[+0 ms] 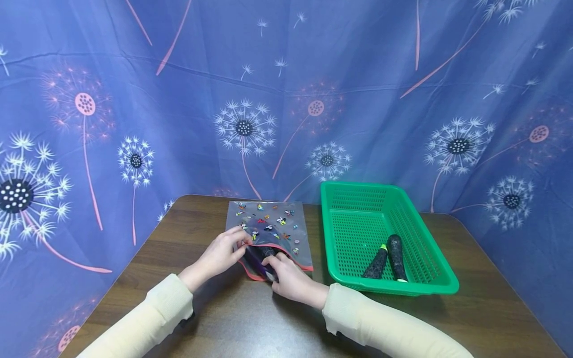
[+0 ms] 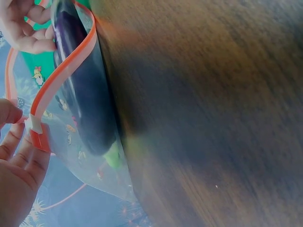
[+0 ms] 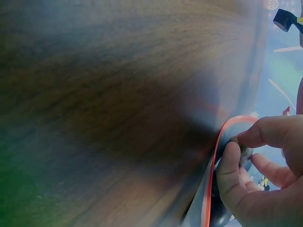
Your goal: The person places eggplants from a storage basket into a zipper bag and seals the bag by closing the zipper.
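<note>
A clear zip bag (image 1: pixel 234 216) printed with small colourful cartoon figures lies on the table, its red-trimmed mouth towards me. My left hand (image 1: pixel 221 252) pinches the red zip edge at the mouth's left side, by a white slider (image 2: pixel 34 124) in the left wrist view. A glossy purple eggplant (image 1: pixel 256 261) lies mostly inside the bag, slanting out through the mouth. The fingers and thumb of my right hand (image 1: pixel 292 279) pinch its near end. Another dark, speckled vegetable (image 1: pixel 267 251) shows behind it in the opening, partly hidden.
To the right of the bag stands a green plastic basket (image 1: pixel 328 233) with perforated walls. Two dark, speckled zucchini, one (image 1: pixel 377 262) leaning left and one (image 1: pixel 396 256) more upright, lie in its near part. A blue dandelion-print curtain (image 1: pixel 286 99) hangs behind the wooden table (image 1: pixel 241 323).
</note>
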A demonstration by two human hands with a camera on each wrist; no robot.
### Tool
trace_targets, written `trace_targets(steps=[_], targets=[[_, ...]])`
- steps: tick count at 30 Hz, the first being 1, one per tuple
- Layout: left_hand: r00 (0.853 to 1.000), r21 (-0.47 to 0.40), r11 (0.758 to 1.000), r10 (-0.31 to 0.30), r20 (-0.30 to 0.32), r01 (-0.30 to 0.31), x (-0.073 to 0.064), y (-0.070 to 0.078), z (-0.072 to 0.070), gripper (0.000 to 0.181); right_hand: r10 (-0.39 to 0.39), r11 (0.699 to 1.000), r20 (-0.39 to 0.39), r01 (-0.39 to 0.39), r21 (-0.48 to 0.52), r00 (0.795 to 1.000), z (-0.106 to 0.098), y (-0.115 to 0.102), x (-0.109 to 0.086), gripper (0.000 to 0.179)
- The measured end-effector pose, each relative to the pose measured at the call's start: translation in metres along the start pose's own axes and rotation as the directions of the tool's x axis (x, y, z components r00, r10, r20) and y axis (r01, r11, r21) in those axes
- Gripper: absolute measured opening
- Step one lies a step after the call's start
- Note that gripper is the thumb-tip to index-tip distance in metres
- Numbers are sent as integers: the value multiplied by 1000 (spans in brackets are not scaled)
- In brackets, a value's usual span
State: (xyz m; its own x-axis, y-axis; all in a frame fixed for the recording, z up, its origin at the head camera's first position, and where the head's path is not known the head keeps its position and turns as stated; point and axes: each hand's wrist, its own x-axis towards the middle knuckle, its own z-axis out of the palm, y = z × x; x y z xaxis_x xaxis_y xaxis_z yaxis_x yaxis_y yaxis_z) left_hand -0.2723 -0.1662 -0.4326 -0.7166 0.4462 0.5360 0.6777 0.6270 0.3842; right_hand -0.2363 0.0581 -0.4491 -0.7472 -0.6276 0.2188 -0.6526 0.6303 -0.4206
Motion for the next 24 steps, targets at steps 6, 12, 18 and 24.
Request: trace_targets(steps=[6,12,18,24], targets=[[1000,10,1000,15,-8,-15,0,-1,0,23,-23,999,-47,21,-43,999,5,-1,5,46],[1000,7,1000,20,-13,-20,-1,-1,0,22,19,996,-40,-22,-86,999,10,0,14,47],[1000,6,1000,20,-6,-20,0,1,-1,20,27,995,-35,-30,-98,999,11,-1,20,47],[1000,9,1000,17,-10,-17,0,2,-2,21,57,994,-14,-58,-97,998,11,0,25,47]])
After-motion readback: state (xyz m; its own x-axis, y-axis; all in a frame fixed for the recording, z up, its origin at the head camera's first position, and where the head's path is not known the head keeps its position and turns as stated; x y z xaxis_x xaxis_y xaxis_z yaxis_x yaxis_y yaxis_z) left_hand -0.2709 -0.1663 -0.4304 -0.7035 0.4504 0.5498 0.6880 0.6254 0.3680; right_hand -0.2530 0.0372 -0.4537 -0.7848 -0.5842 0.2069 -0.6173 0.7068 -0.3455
